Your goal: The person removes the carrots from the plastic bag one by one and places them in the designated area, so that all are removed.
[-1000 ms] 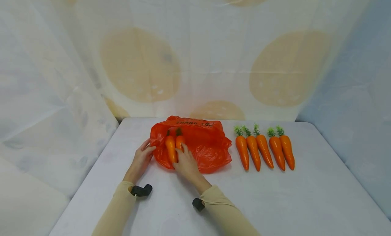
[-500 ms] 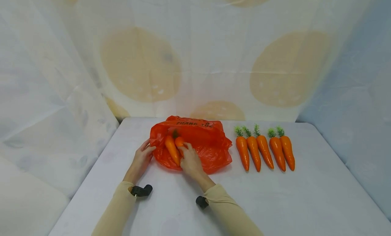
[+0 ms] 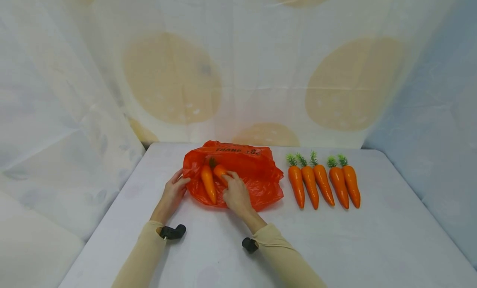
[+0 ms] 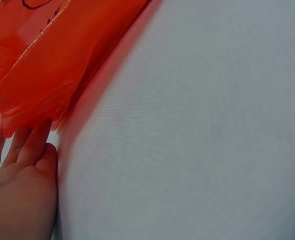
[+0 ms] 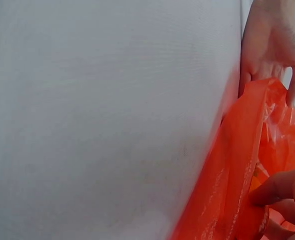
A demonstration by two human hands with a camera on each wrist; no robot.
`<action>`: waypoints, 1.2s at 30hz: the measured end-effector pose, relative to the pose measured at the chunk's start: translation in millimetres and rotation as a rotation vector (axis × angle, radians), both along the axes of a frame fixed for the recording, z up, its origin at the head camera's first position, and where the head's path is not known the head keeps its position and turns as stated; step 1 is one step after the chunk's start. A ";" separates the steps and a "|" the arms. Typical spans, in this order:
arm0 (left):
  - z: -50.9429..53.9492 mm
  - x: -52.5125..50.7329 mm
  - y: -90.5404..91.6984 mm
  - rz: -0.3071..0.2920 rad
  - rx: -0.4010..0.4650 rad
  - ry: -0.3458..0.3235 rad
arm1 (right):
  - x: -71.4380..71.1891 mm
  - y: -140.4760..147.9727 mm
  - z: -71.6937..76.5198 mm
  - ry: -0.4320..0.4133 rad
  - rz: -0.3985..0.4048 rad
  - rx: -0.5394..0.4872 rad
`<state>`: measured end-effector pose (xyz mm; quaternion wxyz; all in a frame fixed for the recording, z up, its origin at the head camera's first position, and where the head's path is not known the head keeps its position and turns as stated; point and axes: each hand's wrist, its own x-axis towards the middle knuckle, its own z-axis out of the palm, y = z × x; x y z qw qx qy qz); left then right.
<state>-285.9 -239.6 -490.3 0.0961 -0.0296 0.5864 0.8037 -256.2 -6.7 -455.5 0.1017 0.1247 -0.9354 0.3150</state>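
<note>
A red plastic bag (image 3: 257,168) with black lettering lies on its side, its mouth facing me. My left hand (image 3: 173,197) holds the bag's left rim, thumb and fingers on either side of the film, as the right wrist view shows too. Two carrots with green tops are inside at the left. One carrot (image 3: 208,184) lies untouched along the bag's left part. To its right, my right hand (image 3: 237,195) grips a second carrot (image 3: 220,172) by its lower part, and the fingers hide its tip. In the left wrist view, fingertips of the left hand (image 4: 22,175) disappear behind the bag (image 4: 62,65).
Right of the bag, several carrots lie side by side with tops pointing away, among them a near one (image 3: 296,186) and the rightmost one (image 3: 351,186). A white cloth covers the table (image 3: 335,246). Patterned curtains (image 3: 231,72) close off the back and sides.
My right hand has shifted right, drawing the tip end of its carrot rightward, so that carrot tilts. The other carrot's lower end swung right, then partly back. My left hand stays in place.
</note>
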 end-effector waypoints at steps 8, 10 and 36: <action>-0.5 0.3 0.0 -0.001 -0.012 -0.002 | 2.6 5.1 -1.6 -0.020 -0.030 -0.033; -1.2 0.2 0.3 0.001 -0.004 -0.002 | 4.0 6.1 -1.4 -0.024 -0.037 -0.044; 1.1 -0.8 0.7 0.004 0.004 -0.018 | 21.3 19.6 32.6 -0.043 0.074 -0.072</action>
